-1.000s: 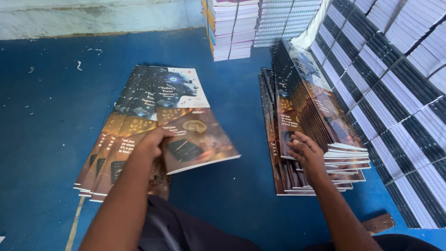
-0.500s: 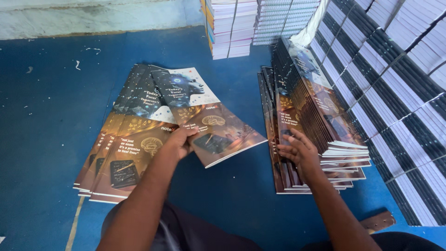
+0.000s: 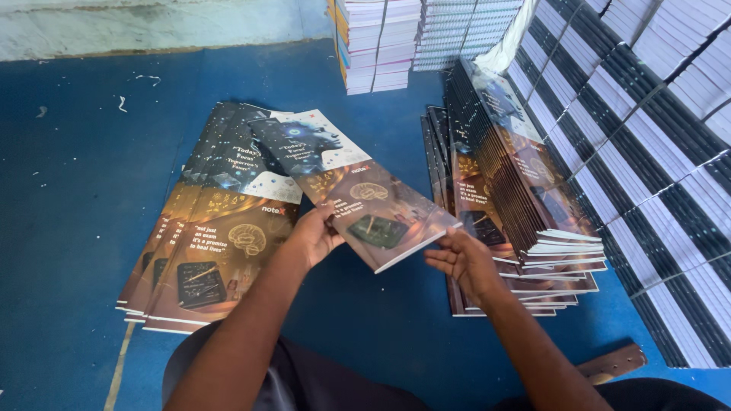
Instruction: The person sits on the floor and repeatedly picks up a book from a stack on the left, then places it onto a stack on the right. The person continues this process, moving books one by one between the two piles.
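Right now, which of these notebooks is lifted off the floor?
The notebook held between the left hand and right hand, tilted in the air; the left pile and right stack lie down.

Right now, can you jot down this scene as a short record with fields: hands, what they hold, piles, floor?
left hand: grips the lower left edge of a glossy booklet, lifted at a tilt
right hand: fingers open, at the booklet's lower right corner
left pile: fanned booklets with the same cover, flat on the floor
right pile: taller, slanted stack of the same booklets
behind: white bound stacks; strapped black-and-white bundles at right
floor: blue, a few paper scraps
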